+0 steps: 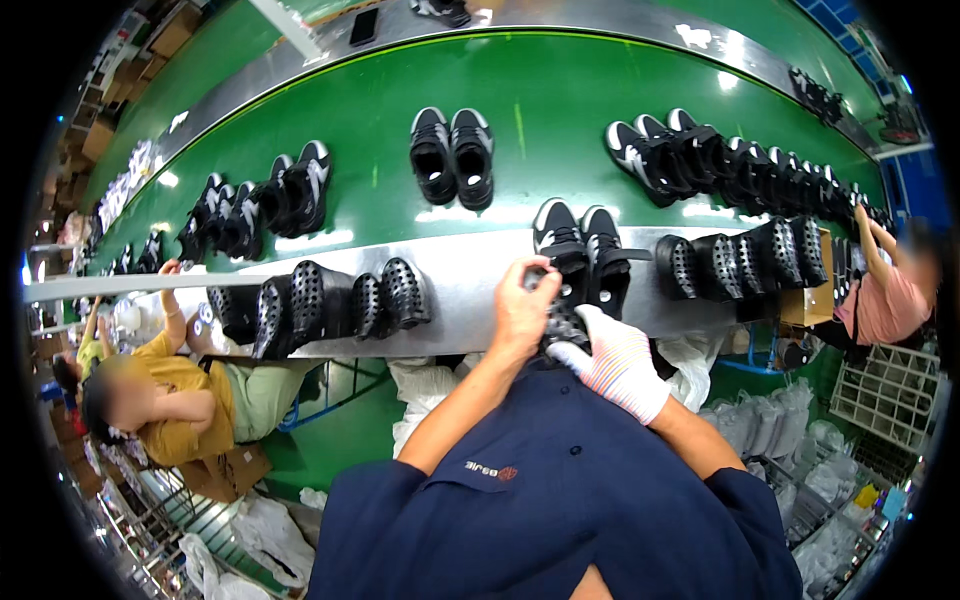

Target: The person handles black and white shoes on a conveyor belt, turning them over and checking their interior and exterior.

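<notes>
A pair of black-and-white shoes stands in front of me on the metal ledge, the left shoe (557, 238) and the right shoe (606, 262) side by side, toes away from me. A strap sticks out from the right shoe. My bare left hand (524, 312) is beside the left shoe's heel, thumb and forefinger pinched together; what is between them is hidden. Closer to my body, my right hand (618, 366), in a white striped glove, closes on a black perforated piece (565, 326), largely covered by both hands.
Black perforated foot-shaped forms stand left (310, 300) and right (745, 262) along the ledge (470, 270). Beyond, a green belt (560, 110) carries another shoe pair (452, 157) and shoe rows on both sides. Co-workers sit left (180, 400) and right (895, 290).
</notes>
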`<state>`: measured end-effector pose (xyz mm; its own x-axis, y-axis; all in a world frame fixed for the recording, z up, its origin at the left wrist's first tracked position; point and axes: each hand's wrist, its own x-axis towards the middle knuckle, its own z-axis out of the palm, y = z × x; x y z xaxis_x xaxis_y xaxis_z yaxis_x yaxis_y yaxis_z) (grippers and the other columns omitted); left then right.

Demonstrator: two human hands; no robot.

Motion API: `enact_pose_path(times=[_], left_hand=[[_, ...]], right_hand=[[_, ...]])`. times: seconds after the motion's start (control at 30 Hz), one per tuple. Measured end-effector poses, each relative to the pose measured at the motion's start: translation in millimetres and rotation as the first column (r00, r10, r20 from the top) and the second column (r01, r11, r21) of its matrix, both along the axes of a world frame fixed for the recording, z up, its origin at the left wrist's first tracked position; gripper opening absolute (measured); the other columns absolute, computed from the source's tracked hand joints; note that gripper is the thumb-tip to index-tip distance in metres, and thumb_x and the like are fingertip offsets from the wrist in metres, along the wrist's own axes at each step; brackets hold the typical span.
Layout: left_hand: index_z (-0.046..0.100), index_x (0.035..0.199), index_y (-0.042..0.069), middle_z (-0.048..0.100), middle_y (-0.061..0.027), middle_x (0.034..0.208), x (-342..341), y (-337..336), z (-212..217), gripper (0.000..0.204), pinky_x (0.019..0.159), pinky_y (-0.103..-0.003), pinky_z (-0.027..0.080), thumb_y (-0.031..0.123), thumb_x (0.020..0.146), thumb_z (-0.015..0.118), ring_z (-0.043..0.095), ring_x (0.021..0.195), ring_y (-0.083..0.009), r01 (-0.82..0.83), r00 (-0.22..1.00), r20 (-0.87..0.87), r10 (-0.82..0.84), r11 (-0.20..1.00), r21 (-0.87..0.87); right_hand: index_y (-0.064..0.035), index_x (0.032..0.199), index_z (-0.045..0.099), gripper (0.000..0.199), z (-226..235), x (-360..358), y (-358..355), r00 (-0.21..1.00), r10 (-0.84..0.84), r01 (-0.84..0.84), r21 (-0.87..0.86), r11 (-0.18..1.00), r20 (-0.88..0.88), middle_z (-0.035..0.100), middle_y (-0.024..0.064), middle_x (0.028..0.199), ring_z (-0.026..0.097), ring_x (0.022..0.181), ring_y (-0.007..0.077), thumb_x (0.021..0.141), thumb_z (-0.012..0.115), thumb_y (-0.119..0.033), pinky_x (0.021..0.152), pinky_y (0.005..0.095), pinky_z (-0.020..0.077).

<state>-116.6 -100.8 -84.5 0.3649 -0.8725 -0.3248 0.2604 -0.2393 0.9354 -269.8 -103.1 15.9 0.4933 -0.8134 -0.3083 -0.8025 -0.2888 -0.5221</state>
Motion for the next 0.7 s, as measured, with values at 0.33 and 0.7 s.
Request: enact_pose_path(times=[0.33, 0.7], left_hand=[[0.066, 0.116, -0.001, 0.064, -0.0203, 0.109, -3.9, -10.0, -27.1, 0.038, 0.093, -0.047, 0.049, 0.015, 0.084, 0.079, 0.059, 0.107, -0.0391, 0.272, 0.548, 0.826, -0.131, 0.962, -0.027], [0.071, 0.116, -0.001, 0.067, -0.0221, 0.123, -0.4, -48.3, -54.9, 0.033, 0.111, -0.049, 0.045, 0.008, 0.085, 0.069, 0.060, 0.122, -0.0409, 0.566, 0.505, 0.799, -0.327, 0.825, -0.019]], right_hand=[[-0.0024, 0.101, 0.062, 0.038, -31.9, -46.6, -9.4, 0.980, -0.069, 0.081, 0.055, 0.995, -0.187, 0.071, 0.0236, 0.078, 0.071, 0.077, 0.0439, 0.093, 0.071, -0.038, 0.073, 0.0528, 0.0560], [-0.0037, 0.105, 0.060, 0.017, -110.0, 7.6, -47.1, 0.976, -0.112, 0.080, -0.174, 0.982, -0.187, 0.071, 0.0194, 0.096, 0.074, 0.084, 0.0376, 0.099, 0.056, -0.019, 0.071, 0.0502, 0.0599]])
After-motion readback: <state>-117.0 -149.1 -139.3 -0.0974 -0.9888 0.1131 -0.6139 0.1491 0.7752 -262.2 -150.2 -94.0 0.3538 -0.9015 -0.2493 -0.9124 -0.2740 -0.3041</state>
